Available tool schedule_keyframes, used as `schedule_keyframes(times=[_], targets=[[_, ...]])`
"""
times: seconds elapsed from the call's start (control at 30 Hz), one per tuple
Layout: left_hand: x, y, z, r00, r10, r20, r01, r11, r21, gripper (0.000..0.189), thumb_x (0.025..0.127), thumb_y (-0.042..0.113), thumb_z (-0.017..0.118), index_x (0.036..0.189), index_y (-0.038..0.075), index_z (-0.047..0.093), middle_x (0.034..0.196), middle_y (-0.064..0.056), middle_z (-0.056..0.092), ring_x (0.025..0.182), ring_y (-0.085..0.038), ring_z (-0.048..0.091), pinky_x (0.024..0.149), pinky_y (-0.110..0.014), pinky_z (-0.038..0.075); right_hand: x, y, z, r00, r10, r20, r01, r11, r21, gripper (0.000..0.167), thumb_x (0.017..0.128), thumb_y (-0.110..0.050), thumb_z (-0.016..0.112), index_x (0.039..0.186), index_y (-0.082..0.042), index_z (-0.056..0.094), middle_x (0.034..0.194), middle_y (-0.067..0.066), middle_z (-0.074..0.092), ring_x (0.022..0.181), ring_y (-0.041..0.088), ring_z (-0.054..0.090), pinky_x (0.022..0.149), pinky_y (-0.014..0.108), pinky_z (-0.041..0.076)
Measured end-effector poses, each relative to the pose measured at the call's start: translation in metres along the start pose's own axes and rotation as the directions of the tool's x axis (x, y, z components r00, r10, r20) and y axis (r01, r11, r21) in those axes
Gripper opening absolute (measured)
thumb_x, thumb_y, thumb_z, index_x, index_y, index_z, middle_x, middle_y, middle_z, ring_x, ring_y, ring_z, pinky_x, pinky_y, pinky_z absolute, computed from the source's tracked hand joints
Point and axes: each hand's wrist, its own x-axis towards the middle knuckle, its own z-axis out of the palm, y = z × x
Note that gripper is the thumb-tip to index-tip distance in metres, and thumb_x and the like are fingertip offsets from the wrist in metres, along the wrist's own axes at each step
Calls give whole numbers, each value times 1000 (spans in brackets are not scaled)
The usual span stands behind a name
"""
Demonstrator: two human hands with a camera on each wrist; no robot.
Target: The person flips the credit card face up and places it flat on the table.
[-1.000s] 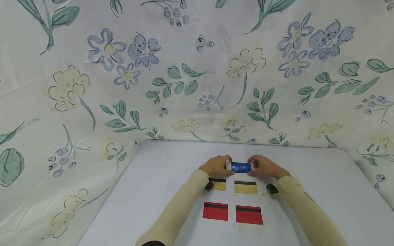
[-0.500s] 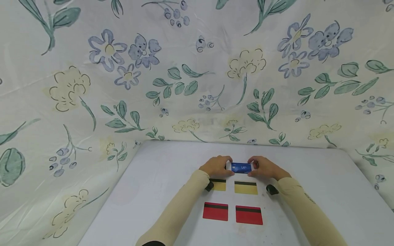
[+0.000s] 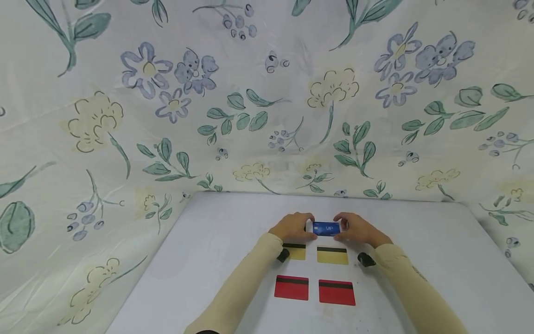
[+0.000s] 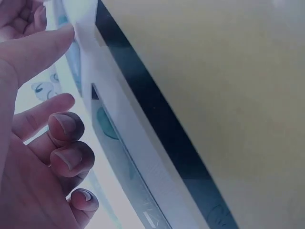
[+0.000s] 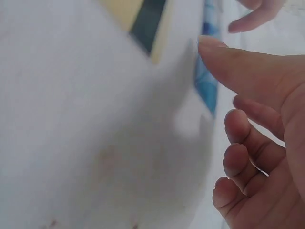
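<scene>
A blue bank-style card (image 3: pixel 326 228) with a chip and blurred white lettering is held between my two hands at the back of the rows. My left hand (image 3: pixel 294 226) pinches its left end between thumb and index finger. From the other side, my right hand (image 3: pixel 358 228) pinches the right end. In the right wrist view the thumb (image 5: pixel 238 64) touches the edge of the blue card (image 5: pixel 206 88). A glossy card (image 4: pixel 126 157) with a dark corner lies beside my left fingers in the left wrist view.
Two yellow cards with black stripes, left one (image 3: pixel 297 253) partly covered and right one (image 3: pixel 332 257), lie nearer. Two red striped cards, left (image 3: pixel 291 288) and right (image 3: pixel 337 295), form the front row. The white table (image 3: pixel 200 260) meets a flowered cloth (image 3: pixel 267 116) behind.
The head view has shifted slightly. Both hands stay at the ends of the blue card, with hardly any movement; its lettering looks less sharp now.
</scene>
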Motion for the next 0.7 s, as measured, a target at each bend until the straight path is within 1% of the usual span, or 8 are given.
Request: schedule_keyframes(times=[0.1, 0.23, 0.3, 0.37, 0.47, 0.53, 0.6, 0.7], targets=[[-3, -2, -2, 999, 29, -23, -30, 999, -26, 57, 93, 49, 73, 140, 20, 60, 113, -2, 72, 93, -12, 61, 93, -34, 55, -1, -3, -2, 999, -24, -32, 25, 999, 21, 54, 89, -22, 81, 135, -2, 60, 94, 6, 56, 87, 20, 52, 74, 32, 44], [-10, -5, -7, 996, 62, -65, -66, 996, -66, 56, 93, 48, 73, 139, 17, 61, 114, -3, 73, 94, -13, 63, 94, -36, 56, -6, -9, -3, 994, -59, -96, 65, 996, 54, 54, 91, -24, 80, 135, 0, 60, 93, 6, 55, 86, 20, 50, 69, 31, 43], [-15, -6, -9, 993, 79, -83, -86, 993, -79, 57, 93, 48, 72, 139, 16, 61, 112, -4, 73, 93, -13, 63, 91, -35, 55, -9, -13, -2, 991, -68, -119, 78, 994, 78, 54, 91, -24, 79, 135, 1, 60, 93, 7, 54, 85, 20, 49, 67, 30, 42], [-21, -7, -11, 991, 90, -99, -100, 990, -98, 58, 93, 48, 72, 138, 14, 62, 106, -4, 71, 89, -13, 60, 84, -32, 54, -13, -16, 0, 989, -76, -129, 88, 992, 92, 53, 92, -24, 79, 135, 1, 61, 94, 6, 54, 84, 20, 48, 65, 28, 41], [-30, -9, -14, 989, 93, -119, -106, 989, -108, 59, 93, 49, 72, 139, 13, 62, 93, -3, 65, 80, -13, 55, 73, -28, 47, -17, -20, 5, 986, -73, -148, 91, 989, 114, 50, 93, -24, 78, 135, -2, 62, 94, 6, 54, 85, 19, 48, 65, 26, 41], [-36, -10, -14, 989, 82, -126, -97, 988, -120, 60, 92, 49, 72, 139, 14, 61, 89, -3, 63, 78, -12, 53, 69, -26, 44, -21, -24, 8, 984, -78, -163, 98, 988, 119, 50, 93, -24, 78, 134, -3, 62, 94, 6, 55, 86, 19, 48, 66, 25, 42], [-43, -12, -14, 988, 77, -132, -94, 987, -131, 60, 92, 48, 72, 139, 13, 61, 89, -4, 63, 78, -13, 53, 69, -27, 43, -25, -29, 11, 981, -86, -176, 108, 987, 119, 49, 93, -24, 78, 134, -3, 62, 93, 6, 55, 87, 19, 49, 67, 25, 43], [-53, -14, -14, 989, 55, -137, -77, 985, -155, 60, 92, 49, 72, 139, 14, 61, 94, -4, 65, 84, -14, 55, 74, -29, 47, -31, -37, 14, 977, -113, -180, 133, 986, 105, 50, 93, -26, 78, 134, -3, 62, 92, 4, 56, 87, 18, 50, 68, 24, 44]])
